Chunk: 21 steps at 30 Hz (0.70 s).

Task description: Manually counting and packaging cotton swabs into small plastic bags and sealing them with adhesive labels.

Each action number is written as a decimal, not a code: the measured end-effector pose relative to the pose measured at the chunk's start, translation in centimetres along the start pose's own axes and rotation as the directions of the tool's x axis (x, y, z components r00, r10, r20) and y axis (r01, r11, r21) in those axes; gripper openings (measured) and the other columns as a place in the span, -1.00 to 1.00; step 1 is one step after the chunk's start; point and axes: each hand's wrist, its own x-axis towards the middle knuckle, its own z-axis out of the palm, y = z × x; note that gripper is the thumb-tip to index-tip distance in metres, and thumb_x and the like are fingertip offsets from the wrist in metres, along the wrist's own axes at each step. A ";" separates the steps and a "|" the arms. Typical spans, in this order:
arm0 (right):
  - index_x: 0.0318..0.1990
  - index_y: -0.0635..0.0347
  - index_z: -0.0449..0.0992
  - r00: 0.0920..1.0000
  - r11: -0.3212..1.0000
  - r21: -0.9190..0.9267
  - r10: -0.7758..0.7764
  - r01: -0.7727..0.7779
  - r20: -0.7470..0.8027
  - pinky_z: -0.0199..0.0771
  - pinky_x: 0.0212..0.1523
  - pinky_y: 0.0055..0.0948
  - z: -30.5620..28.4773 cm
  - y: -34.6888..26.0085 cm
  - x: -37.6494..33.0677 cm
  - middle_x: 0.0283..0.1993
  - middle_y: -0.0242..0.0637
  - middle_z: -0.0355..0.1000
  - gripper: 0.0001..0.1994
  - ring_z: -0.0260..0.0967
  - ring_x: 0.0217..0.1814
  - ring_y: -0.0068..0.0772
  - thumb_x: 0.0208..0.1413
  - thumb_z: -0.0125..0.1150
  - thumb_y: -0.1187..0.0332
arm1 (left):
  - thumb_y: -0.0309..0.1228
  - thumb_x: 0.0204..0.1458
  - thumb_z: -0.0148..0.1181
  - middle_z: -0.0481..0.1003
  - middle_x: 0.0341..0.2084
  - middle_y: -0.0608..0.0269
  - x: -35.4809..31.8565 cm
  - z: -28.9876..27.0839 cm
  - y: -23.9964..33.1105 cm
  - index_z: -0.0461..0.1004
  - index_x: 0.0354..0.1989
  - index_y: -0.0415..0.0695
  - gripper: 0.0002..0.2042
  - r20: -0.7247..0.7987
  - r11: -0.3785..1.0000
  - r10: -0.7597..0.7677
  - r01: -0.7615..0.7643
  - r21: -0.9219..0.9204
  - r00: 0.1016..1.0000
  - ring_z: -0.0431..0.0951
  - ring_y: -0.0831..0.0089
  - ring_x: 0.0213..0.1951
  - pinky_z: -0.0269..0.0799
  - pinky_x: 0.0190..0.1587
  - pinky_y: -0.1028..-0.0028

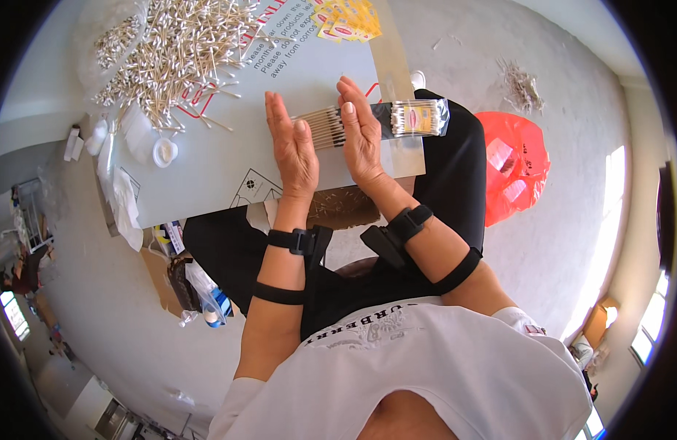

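Observation:
A row of cotton swabs (pixel 321 126) lies on the grey-white tabletop (pixel 206 198) between my two hands. My left hand (pixel 291 150) stands on edge at the left ends of the swabs, fingers stretched out. My right hand (pixel 362 136) is held the same way at their right ends, palm facing the left one. Whether the palms press on the swab tips is hidden. Just right of my right hand is a clear packet of cotton swabs (pixel 416 118) with a yellow label, beside a dark strip (pixel 383 117). It reaches past the table's right side.
A big heap of loose cotton swabs (pixel 177 55) covers the far left of the table. Near it sits a small round white container (pixel 165 152). Yellow printed cards (pixel 347 20) lie at the far edge. A red plastic bag (pixel 516 165) rests on the floor at right.

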 end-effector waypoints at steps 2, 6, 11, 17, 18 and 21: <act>0.16 0.35 0.33 0.999 0.999 -0.012 -0.040 0.040 0.018 0.07 0.35 -0.29 0.8 0.0 -0.2 0.32 0.01 0.19 -0.65 0.10 0.39 -0.12 0.35 -0.11 0.31 | -0.10 0.30 -0.18 -0.06 0.38 -0.16 0.3 0.8 -0.2 -0.05 0.37 -0.29 -0.38 0.090 0.995 0.036 -0.044 0.084 0.995 -0.09 -0.01 0.41 -0.08 0.37 0.19; 0.15 0.34 0.35 0.998 0.998 -0.041 -0.052 0.053 0.019 0.10 0.34 -0.28 0.4 0.2 0.0 0.30 0.03 0.20 -0.68 0.13 0.37 -0.08 0.32 -0.06 0.39 | -0.11 0.27 -0.10 -0.07 0.39 -0.12 0.2 0.5 -0.1 -0.03 0.39 -0.21 -0.38 0.120 0.991 0.052 -0.066 0.115 0.991 -0.10 0.00 0.41 -0.13 0.39 0.16; 0.10 0.26 0.42 0.987 0.899 -0.408 -0.135 0.158 0.084 0.17 0.30 -0.28 -5.9 -3.4 1.4 0.29 -0.06 0.23 -0.66 0.16 0.35 -0.03 0.14 0.09 0.58 | -0.15 0.18 0.03 -0.08 0.41 0.03 -0.8 -1.2 1.0 -0.02 0.40 -0.14 -0.33 0.367 0.696 0.024 -0.279 0.662 0.930 -0.10 0.11 0.43 -0.23 0.41 0.09; 0.36 -0.06 0.15 0.931 0.322 -0.881 -0.005 0.348 0.366 -0.37 0.45 0.03 -13.2 -2.6 1.9 0.46 -0.27 -0.01 -0.50 -0.23 0.53 -0.14 0.29 -0.13 0.12 | -0.13 0.14 0.08 -0.09 0.43 0.11 -1.4 -0.9 0.9 -0.03 0.40 -0.13 -0.29 0.431 0.643 -0.054 -0.298 0.705 0.901 -0.12 0.22 0.44 -0.29 0.42 0.08; 0.36 -0.06 0.15 0.921 0.384 -0.860 0.058 0.335 0.385 -0.36 0.45 0.02 -13.9 -2.1 2.0 0.46 -0.27 0.00 -0.51 -0.24 0.54 -0.14 0.31 -0.16 0.11 | -0.12 0.13 0.09 -0.09 0.42 0.11 -1.4 -0.6 0.9 -0.03 0.40 -0.13 -0.28 0.432 0.643 -0.041 -0.307 0.701 0.901 -0.12 0.22 0.44 -0.29 0.42 0.08; 0.36 -0.04 0.15 0.926 0.483 -0.821 0.054 0.304 0.374 -0.38 0.46 -0.03 -14.0 -1.8 1.9 0.46 -0.25 -0.01 -0.51 -0.25 0.54 -0.13 0.34 -0.23 0.08 | -0.12 0.13 0.10 -0.08 0.42 0.10 -1.4 1.3 1.6 -0.02 0.40 -0.14 -0.28 0.450 0.667 -0.055 -0.303 0.681 0.891 -0.13 0.22 0.44 -0.30 0.42 0.08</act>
